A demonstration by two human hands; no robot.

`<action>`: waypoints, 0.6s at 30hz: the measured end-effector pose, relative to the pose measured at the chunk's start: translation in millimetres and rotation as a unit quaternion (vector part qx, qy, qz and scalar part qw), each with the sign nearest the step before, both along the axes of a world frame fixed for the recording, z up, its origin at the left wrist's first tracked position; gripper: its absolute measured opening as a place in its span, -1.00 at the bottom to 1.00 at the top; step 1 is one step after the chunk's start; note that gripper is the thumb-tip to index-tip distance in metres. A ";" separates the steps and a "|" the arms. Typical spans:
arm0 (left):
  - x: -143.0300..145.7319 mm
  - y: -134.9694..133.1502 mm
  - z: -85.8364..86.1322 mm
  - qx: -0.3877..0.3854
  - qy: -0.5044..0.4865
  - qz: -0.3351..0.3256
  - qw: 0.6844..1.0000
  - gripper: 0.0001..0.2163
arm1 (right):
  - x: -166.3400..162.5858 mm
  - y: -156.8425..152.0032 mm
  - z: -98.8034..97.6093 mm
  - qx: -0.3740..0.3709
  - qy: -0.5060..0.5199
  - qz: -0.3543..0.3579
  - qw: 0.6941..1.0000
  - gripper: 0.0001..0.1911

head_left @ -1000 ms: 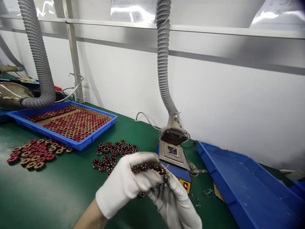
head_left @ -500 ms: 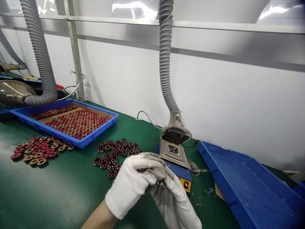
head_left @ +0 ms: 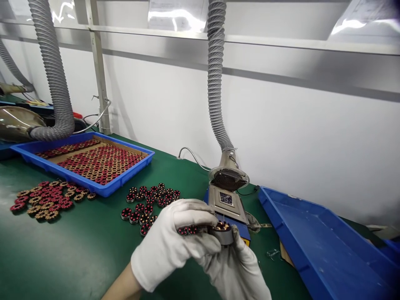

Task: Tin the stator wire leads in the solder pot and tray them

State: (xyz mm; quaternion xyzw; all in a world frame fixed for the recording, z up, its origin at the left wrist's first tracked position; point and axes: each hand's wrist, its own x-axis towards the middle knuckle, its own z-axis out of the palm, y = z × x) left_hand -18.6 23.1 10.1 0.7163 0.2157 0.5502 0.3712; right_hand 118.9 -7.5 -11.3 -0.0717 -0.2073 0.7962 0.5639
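A motor stator (head_left: 223, 236) with copper windings and a grey metal ring is held low in front of me. My left hand (head_left: 175, 241), in a white glove with greyed fingers, pinches it from the left. From the right and below, the gloved fingers of my right hand (head_left: 236, 266) close round its rim; its underside is partly hidden. Behind the hands stands a blue solder pot (head_left: 230, 204) with a steel top and a small square opening. Several similar red-and-black ringed stators (head_left: 139, 207) lie on the table beside and behind my left hand.
A blue tray (head_left: 106, 189) at the left holds rows of red and tan stator cores, with a loose pile of cores (head_left: 46, 200) before it. A blue tray (head_left: 328, 237) tilts at the right. Over the pot hangs a fume hood (head_left: 228, 177) on a grey hose (head_left: 216, 75).
My hands have parted a little and turned, so the stator that was hidden between them now shows. The view has shifted slightly.
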 end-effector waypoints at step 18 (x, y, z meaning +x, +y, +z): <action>-5.5 9.0 -2.8 0.011 -0.025 -0.046 0.999 -0.85 | -3.1 0.8 -6.5 0.035 -0.056 0.007 0.998 -0.78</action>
